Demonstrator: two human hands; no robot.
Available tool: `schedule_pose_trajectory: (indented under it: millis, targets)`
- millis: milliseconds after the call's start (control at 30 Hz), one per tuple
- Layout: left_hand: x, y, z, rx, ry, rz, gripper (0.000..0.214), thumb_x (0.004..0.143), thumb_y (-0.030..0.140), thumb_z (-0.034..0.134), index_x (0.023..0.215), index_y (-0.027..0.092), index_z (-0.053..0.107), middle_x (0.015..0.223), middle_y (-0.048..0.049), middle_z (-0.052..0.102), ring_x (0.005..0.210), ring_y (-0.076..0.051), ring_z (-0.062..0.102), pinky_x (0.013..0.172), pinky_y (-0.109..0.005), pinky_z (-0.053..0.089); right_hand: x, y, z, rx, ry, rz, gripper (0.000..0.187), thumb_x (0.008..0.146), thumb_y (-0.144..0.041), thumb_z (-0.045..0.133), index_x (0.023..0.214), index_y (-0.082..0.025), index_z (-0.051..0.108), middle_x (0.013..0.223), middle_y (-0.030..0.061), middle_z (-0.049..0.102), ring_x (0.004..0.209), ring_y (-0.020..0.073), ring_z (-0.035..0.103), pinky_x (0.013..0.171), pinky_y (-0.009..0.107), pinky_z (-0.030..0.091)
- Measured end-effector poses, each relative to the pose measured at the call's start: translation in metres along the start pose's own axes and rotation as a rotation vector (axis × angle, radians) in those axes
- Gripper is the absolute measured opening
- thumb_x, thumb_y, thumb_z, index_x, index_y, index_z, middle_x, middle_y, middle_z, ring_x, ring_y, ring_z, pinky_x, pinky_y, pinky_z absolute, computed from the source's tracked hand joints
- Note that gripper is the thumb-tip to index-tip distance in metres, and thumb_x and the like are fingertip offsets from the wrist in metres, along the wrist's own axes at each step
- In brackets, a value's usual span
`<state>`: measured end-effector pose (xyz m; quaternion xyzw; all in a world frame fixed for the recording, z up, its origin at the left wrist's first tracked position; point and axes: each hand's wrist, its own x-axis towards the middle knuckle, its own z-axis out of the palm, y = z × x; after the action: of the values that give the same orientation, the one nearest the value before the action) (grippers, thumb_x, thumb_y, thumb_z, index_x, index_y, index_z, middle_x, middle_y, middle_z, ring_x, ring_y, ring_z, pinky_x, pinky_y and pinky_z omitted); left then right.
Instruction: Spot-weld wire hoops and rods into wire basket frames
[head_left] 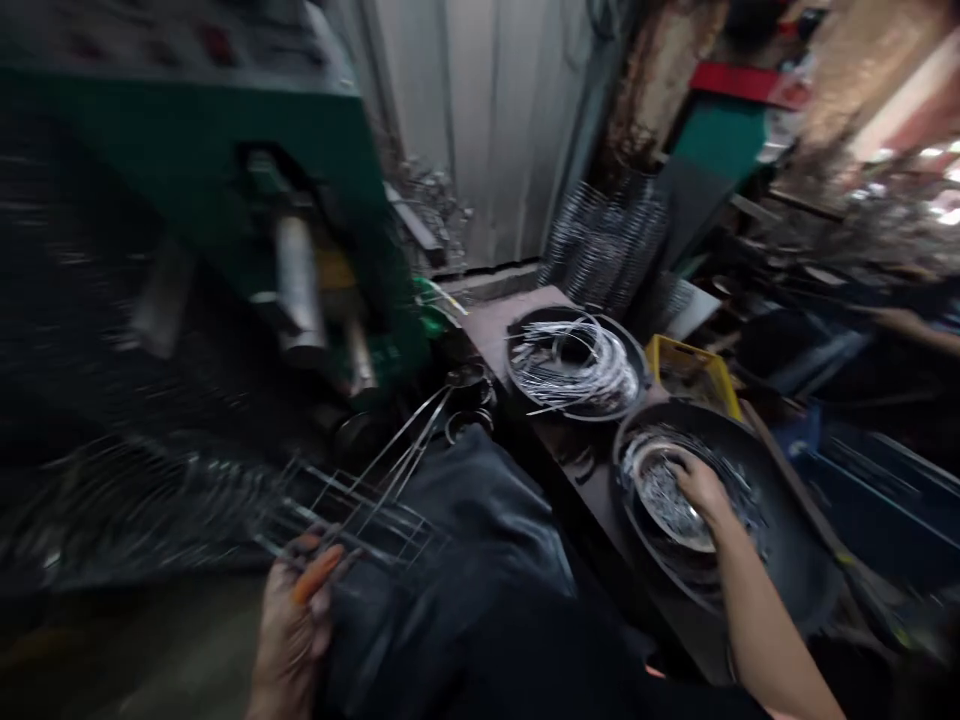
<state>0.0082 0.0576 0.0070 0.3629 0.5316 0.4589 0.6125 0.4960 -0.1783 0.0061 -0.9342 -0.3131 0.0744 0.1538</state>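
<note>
My left hand [294, 628], with an orange covering on one finger, is shut on the edge of a welded wire grid [352, 515]. Long wire ends run from the grid up and to the right, over my dark-trousered knee [450, 510]. My right hand [697, 486] reaches into a steel bowl [660, 505] holding small bright metal pieces. The fingertips are hidden among those pieces, so any grip is hidden too. That bowl sits inside a wide black pan [795, 560].
A green machine [202, 170] with a steel cylinder fills the left side. On the dark bench [577, 465] stands a black pan [570, 413] of bent wires, beside a yellow crate [694, 370]. Stacked wire pieces [604, 240] stand behind. Another person's arm [915, 325] reaches in at right.
</note>
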Motion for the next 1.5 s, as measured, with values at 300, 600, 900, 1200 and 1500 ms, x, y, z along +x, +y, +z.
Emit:
schedule_pose_trajectory:
  millis: [300,600,900,1200,1500]
  targets:
    - [-0.003,-0.008,0.008,-0.283,0.105,0.035,0.043,0.049,0.027,0.077,0.084,0.020,0.054,0.104,-0.0007,0.051,0.092,-0.016,0.052,0.071,-0.026,0.046,-0.007,-0.266,0.039,0.635,-0.445,-0.582,0.030,0.073,-0.045,0.056,0.069,-0.016,0.065,0.065,0.0025,0.063,0.063,0.0167,0.056,0.060,0.026,0.042]
    - [-0.008,-0.020,-0.007,-0.420,0.150,0.079,0.034,0.059,0.028,0.072,0.087,0.021,0.055,0.107,-0.0017,0.049,0.095,-0.017,0.050,0.074,-0.029,0.046,-0.024,-0.383,0.085,0.860,-0.795,-0.666,0.031,0.073,-0.047,0.056,0.067,-0.017,0.058,0.057,-0.0015,0.054,0.052,0.0112,0.046,0.050,0.023,0.035]
    - [0.007,-0.019,-0.001,-0.422,0.160,0.077,0.032,0.058,0.028,0.071,0.085,0.020,0.054,0.108,-0.0039,0.048,0.097,-0.019,0.049,0.073,-0.029,0.046,-0.026,-0.392,0.105,1.125,-0.770,-0.494,0.036,0.072,-0.053,0.058,0.066,-0.018,0.054,0.051,-0.0041,0.046,0.046,0.0093,0.039,0.046,0.023,0.031]
    - [0.019,-0.010,0.006,-0.411,0.201,0.016,0.034,0.055,0.030,0.071,0.083,0.020,0.054,0.102,-0.0012,0.050,0.094,-0.018,0.051,0.069,-0.027,0.046,-0.018,-0.401,0.120,1.193,-0.777,-0.465,0.036,0.074,-0.053,0.058,0.065,-0.019,0.051,0.050,-0.0034,0.046,0.045,0.0098,0.039,0.044,0.023,0.030]
    - [0.031,-0.005,0.006,-0.384,0.228,-0.037,0.035,0.058,0.030,0.071,0.088,0.022,0.055,0.104,-0.0014,0.051,0.097,-0.018,0.051,0.067,-0.025,0.045,-0.014,-0.418,0.125,1.292,-0.799,-0.404,0.029,0.074,-0.043,0.061,0.063,-0.018,0.051,0.053,-0.0035,0.046,0.048,0.0092,0.040,0.047,0.022,0.032]
